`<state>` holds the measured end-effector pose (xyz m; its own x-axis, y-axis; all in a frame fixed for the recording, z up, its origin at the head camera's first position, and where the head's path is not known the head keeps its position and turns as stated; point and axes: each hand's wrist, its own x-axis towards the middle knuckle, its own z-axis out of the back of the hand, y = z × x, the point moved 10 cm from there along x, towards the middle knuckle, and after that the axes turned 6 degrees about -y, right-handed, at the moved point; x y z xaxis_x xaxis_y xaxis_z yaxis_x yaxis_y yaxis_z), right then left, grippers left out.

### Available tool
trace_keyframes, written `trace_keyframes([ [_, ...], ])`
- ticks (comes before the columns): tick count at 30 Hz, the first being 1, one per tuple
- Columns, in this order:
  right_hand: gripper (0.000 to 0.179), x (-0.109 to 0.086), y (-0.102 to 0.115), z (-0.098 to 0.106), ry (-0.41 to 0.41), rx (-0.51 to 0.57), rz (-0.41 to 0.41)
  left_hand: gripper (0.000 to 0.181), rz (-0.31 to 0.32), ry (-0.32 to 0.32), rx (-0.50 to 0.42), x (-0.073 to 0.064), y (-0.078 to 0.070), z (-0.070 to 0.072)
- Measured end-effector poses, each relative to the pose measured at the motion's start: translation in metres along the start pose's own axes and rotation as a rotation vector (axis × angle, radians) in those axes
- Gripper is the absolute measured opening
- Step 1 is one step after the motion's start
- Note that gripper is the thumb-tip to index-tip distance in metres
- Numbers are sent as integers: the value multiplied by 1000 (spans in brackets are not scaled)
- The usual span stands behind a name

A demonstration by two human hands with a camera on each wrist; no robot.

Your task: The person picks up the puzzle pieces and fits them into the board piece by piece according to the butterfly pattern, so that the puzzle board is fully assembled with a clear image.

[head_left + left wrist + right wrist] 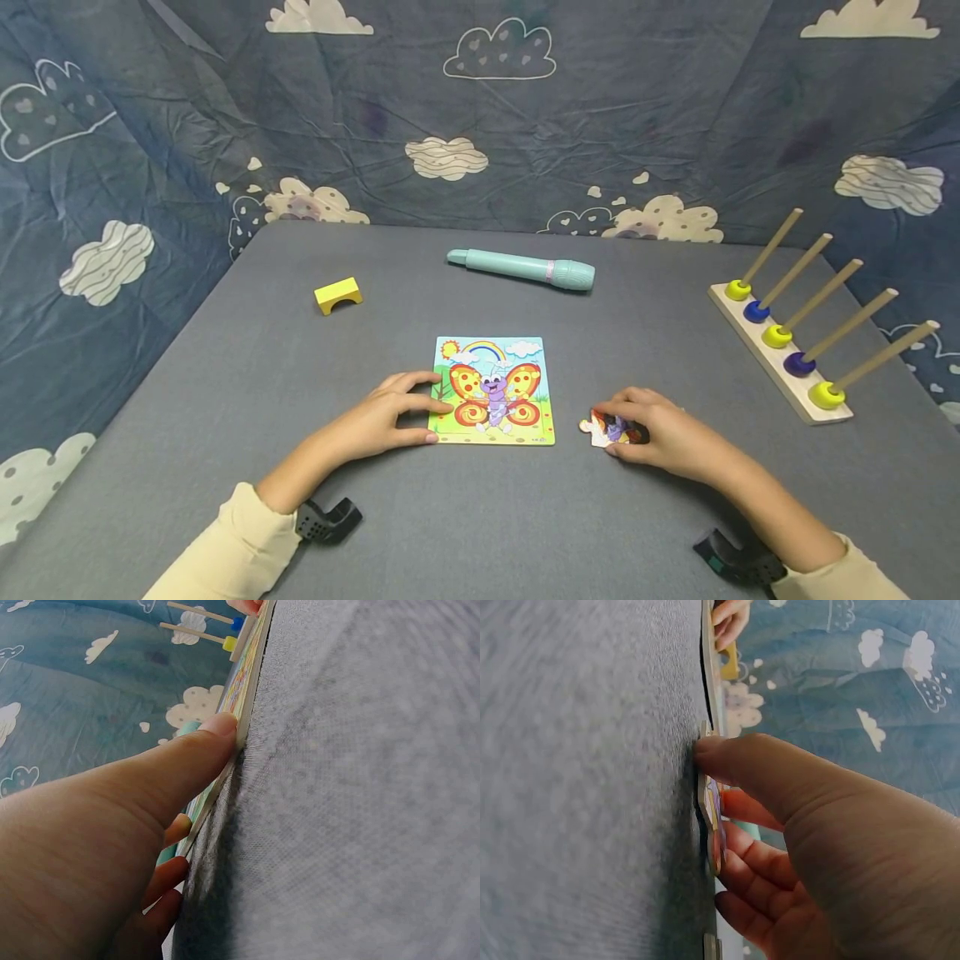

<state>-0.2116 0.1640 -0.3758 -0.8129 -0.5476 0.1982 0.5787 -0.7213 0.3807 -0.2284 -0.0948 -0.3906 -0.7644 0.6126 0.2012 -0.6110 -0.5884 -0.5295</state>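
Observation:
A square butterfly puzzle (pixel 493 392) lies flat on the grey table in the head view. My left hand (pixel 390 412) rests at its left side, the thumb at the lower left corner and extended fingers on the left edge. The left wrist view shows that thumb (pixel 199 761) touching the board's edge. To the right of the board, my right hand (pixel 663 433) pinches a few loose puzzle pieces (pixel 606 430) between thumb and fingers, low over the table. In the right wrist view the pieces (pixel 711 802) look layered; the fingers partly hide them.
A teal toy microphone (pixel 521 268) lies behind the puzzle. Left of it sits a yellow arch block (pixel 338 295). A wooden peg stand (pixel 780 358) with yellow and blue beads stands at the right. Cloud-printed cloth (pixel 600 108) hangs behind the table.

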Motion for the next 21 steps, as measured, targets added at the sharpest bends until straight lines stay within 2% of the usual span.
trace_keyframes([
  [5, 40, 6, 14, 8, -60, 10, 56, 36, -2, 2, 1, 0, 0, 0],
  [12, 39, 25, 55, 23, -207, 107, 209, 36, -3, 6, 6, 0, -1, 0],
  [16, 41, 40, 76, 16, -210, 121, 237, 34, -5, -2, 14, -1, -2, 1],
  [21, 43, 58, 90, -4, -170, 97, 222, 31, -29, -32, 26, -1, -6, 4],
])
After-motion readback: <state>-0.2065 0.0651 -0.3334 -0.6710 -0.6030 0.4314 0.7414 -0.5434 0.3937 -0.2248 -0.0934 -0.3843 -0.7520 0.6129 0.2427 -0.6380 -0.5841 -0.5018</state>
